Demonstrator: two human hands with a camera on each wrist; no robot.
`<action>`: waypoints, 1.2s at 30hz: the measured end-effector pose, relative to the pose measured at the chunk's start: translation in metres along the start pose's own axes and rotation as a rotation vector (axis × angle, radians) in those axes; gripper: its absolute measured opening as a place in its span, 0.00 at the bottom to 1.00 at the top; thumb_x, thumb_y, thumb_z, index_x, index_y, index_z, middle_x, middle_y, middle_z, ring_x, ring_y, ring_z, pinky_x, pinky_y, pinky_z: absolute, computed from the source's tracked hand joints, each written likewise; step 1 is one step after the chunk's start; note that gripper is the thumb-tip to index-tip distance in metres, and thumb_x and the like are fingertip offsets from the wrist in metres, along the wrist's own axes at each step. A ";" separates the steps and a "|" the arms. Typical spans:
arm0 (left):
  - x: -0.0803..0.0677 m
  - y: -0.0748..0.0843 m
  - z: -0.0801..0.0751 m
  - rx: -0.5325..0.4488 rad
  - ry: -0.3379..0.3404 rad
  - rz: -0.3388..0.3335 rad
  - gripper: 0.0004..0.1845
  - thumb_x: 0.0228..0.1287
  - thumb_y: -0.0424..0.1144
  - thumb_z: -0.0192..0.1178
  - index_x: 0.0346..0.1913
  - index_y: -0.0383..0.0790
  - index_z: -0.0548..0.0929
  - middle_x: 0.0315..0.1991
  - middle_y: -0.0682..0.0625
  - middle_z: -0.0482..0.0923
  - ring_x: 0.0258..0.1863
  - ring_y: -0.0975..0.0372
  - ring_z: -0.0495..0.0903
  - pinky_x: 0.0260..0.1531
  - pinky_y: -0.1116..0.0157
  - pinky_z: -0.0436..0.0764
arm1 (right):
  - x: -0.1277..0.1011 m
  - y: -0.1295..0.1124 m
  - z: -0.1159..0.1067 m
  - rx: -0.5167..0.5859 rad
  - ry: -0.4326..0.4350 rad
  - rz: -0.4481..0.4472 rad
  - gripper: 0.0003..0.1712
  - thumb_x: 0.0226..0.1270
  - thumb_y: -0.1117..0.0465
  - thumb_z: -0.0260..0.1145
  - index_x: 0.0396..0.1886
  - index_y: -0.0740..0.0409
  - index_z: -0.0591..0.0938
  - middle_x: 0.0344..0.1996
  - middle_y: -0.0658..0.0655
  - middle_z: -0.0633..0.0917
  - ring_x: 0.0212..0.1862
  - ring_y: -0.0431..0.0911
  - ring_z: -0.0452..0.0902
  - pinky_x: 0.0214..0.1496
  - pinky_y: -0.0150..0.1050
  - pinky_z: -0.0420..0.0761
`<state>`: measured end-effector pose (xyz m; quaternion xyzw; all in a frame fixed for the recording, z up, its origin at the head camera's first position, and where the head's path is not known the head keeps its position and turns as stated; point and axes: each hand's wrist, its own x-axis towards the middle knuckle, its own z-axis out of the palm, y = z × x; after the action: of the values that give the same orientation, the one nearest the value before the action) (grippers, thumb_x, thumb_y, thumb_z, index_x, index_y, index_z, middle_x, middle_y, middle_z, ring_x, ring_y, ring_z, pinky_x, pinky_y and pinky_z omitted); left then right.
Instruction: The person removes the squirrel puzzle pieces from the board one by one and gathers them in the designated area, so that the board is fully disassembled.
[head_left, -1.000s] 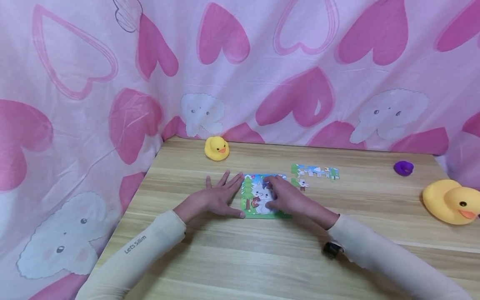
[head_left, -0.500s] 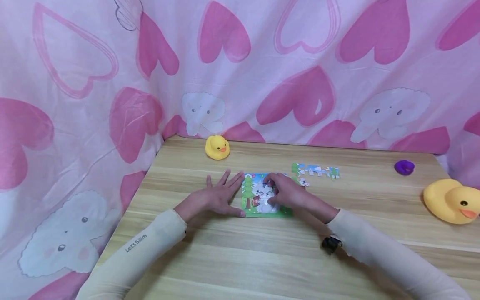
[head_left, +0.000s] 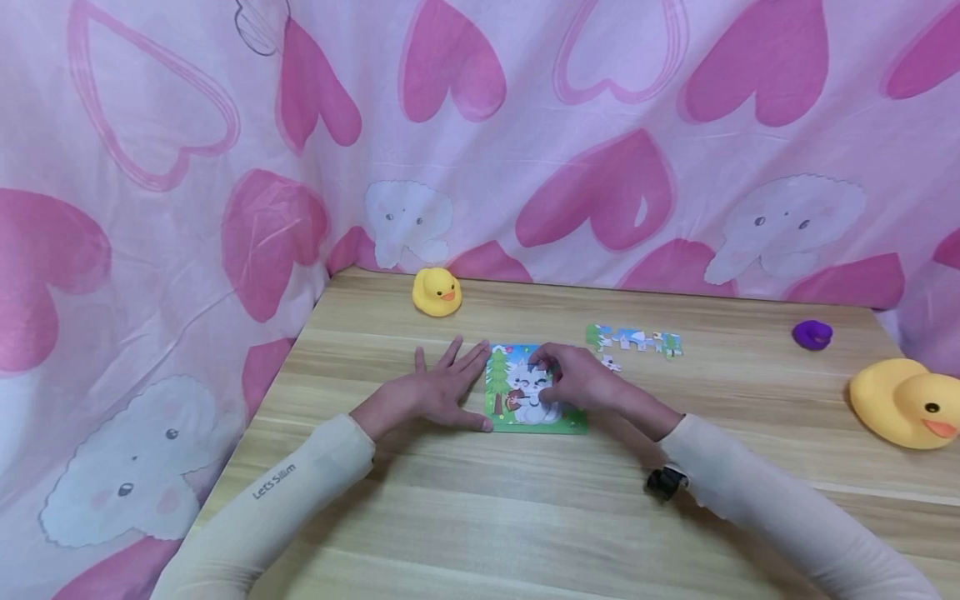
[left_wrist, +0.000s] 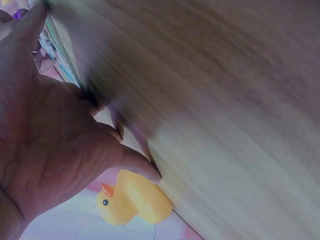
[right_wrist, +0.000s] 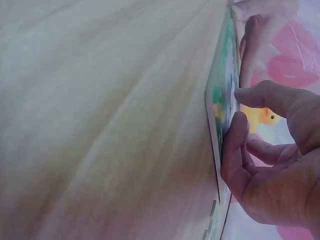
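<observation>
Centrally, at mid-frame of the head view, a square, colourful cartoon-cat jigsaw puzzle board (head_left: 534,392) lies flat on the light wooden counter (head_left: 525,517). Left hand (head_left: 438,392): fingers spread, flat on the counter, touching the board's left edge. Right hand (head_left: 573,379): fingers curled down, tips pressing the board's upper right area; whether they pinch a piece, cannot tell. Row of loose jigsaw pieces (head_left: 633,340) right of board. Small yellow rubber duck (head_left: 436,292) above left hand.

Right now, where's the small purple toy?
In the head view, the small purple toy sits far right on the wooden table, just behind the large yellow duck.
</observation>
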<state>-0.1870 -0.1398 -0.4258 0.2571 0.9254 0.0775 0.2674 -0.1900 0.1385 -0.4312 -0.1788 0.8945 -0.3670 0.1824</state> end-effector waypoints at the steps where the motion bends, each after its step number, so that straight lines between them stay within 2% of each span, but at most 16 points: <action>1: 0.000 0.000 0.000 0.000 0.000 0.001 0.67 0.60 0.81 0.59 0.87 0.58 0.30 0.88 0.61 0.21 0.87 0.49 0.20 0.72 0.20 0.28 | 0.000 0.001 -0.001 0.025 -0.005 0.007 0.30 0.59 0.65 0.79 0.62 0.57 0.82 0.52 0.58 0.84 0.39 0.47 0.77 0.39 0.38 0.82; 6: 0.000 0.000 0.000 0.000 0.002 0.000 0.67 0.59 0.81 0.60 0.87 0.57 0.30 0.88 0.61 0.22 0.87 0.49 0.20 0.72 0.20 0.28 | -0.005 0.009 -0.008 0.136 -0.032 0.007 0.32 0.63 0.64 0.78 0.67 0.57 0.80 0.57 0.61 0.82 0.38 0.48 0.79 0.33 0.37 0.83; 9: 0.001 0.000 0.001 0.000 0.001 0.001 0.68 0.58 0.81 0.60 0.87 0.58 0.30 0.88 0.61 0.22 0.87 0.49 0.20 0.72 0.20 0.28 | -0.011 0.016 -0.013 0.203 -0.029 0.016 0.32 0.65 0.63 0.77 0.69 0.56 0.79 0.60 0.62 0.81 0.40 0.48 0.79 0.35 0.35 0.82; 13: 0.002 0.000 0.000 0.003 -0.003 0.002 0.68 0.58 0.82 0.59 0.86 0.58 0.29 0.88 0.62 0.21 0.87 0.49 0.20 0.72 0.20 0.28 | -0.018 0.024 -0.023 0.236 -0.003 0.008 0.33 0.66 0.63 0.76 0.70 0.57 0.78 0.61 0.63 0.80 0.42 0.48 0.76 0.37 0.33 0.79; 21: 0.001 0.000 0.000 0.007 -0.005 -0.008 0.68 0.59 0.81 0.59 0.87 0.58 0.30 0.87 0.62 0.21 0.87 0.49 0.20 0.72 0.21 0.28 | -0.034 0.045 -0.043 0.170 0.041 -0.009 0.31 0.68 0.62 0.75 0.71 0.52 0.78 0.58 0.61 0.82 0.42 0.49 0.77 0.38 0.33 0.80; 26: 0.000 0.000 -0.001 0.010 -0.011 -0.014 0.67 0.59 0.81 0.59 0.86 0.58 0.29 0.87 0.62 0.21 0.87 0.50 0.20 0.72 0.21 0.28 | -0.046 0.060 -0.059 0.138 0.065 -0.036 0.32 0.69 0.61 0.75 0.71 0.57 0.78 0.50 0.62 0.82 0.40 0.45 0.74 0.38 0.32 0.78; 30: 0.000 0.001 -0.002 0.007 -0.012 -0.013 0.67 0.59 0.81 0.59 0.86 0.58 0.30 0.88 0.61 0.21 0.87 0.49 0.20 0.72 0.20 0.28 | -0.056 0.073 -0.071 0.130 0.090 -0.020 0.32 0.69 0.62 0.75 0.71 0.60 0.77 0.46 0.62 0.79 0.38 0.43 0.72 0.37 0.31 0.76; 36: 0.000 0.002 -0.001 0.007 -0.009 -0.013 0.68 0.59 0.81 0.60 0.87 0.58 0.30 0.88 0.61 0.21 0.87 0.49 0.20 0.72 0.21 0.28 | -0.069 0.090 -0.085 0.066 0.141 0.017 0.32 0.70 0.62 0.74 0.71 0.60 0.77 0.57 0.66 0.83 0.43 0.46 0.75 0.38 0.32 0.79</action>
<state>-0.1869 -0.1386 -0.4240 0.2526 0.9261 0.0715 0.2709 -0.1858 0.2799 -0.4269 -0.1390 0.8940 -0.4064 0.1279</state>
